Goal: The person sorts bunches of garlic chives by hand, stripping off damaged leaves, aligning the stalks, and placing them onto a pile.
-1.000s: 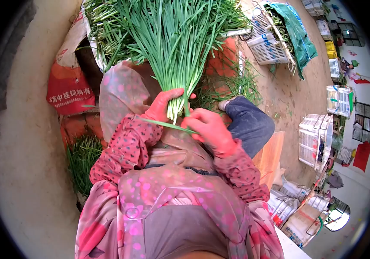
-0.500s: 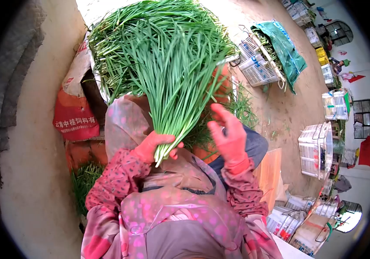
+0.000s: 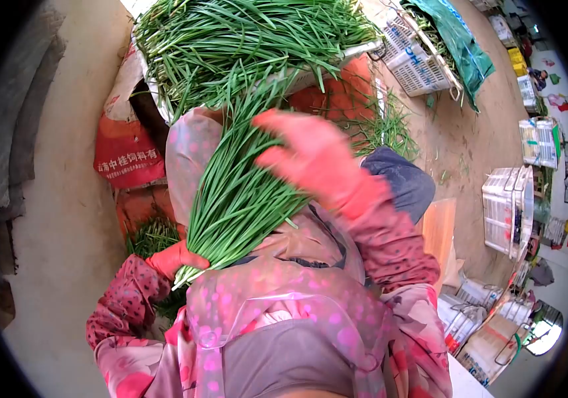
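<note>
My left hand (image 3: 176, 259), in a red glove, grips a bunch of long green stalks (image 3: 234, 205) near their pale cut ends. The bunch slants up and right across my lap, its leafy tips reaching toward a large heap of green stalks (image 3: 244, 40). Over the upper right part of the bunch is my right hand (image 3: 310, 156), also red-gloved and blurred by motion. Its thumb and fingers are apart, with nothing between them.
A white crate (image 3: 416, 63) with a green cover stands at the upper right. Loose stalks (image 3: 390, 129) lie on the floor. A red sack (image 3: 128, 149) is on the left, beside a wall. More white crates (image 3: 508, 211) line the right side.
My left hand has moved down and left with the bunch, which now leans across my lap. My right hand has let go of a loose leaf and moved up over the bunch.
</note>
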